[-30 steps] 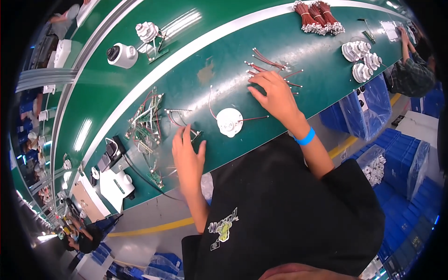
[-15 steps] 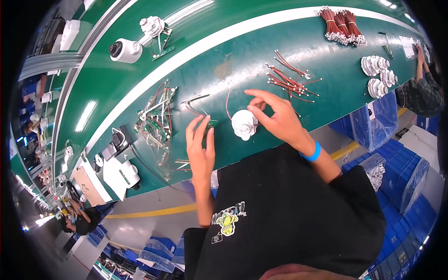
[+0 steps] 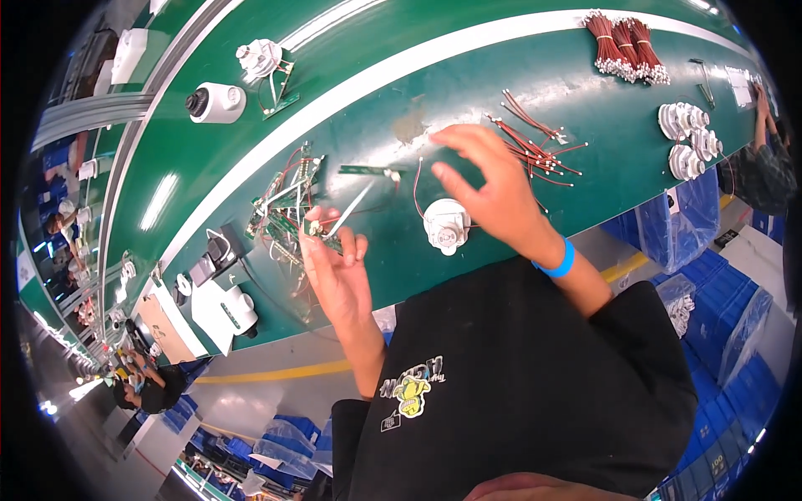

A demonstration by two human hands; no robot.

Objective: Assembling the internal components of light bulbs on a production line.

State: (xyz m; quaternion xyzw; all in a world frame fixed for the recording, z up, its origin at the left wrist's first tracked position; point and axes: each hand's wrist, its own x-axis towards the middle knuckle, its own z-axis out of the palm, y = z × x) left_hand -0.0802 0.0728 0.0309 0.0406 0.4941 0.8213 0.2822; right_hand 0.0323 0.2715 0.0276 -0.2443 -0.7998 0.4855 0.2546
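Drawing away from the white round part [image 3: 447, 224] since the earlier frame, the left hand [image 3: 341, 282] is pinching a circuit board [image 3: 313, 227] left of it; the right hand [image 3: 499, 190] is hovering spread, seemingly empty, right of it. At least 1 wire [image 3: 417, 187] is already trailing from that part; the board is apparently remaining unjoined.
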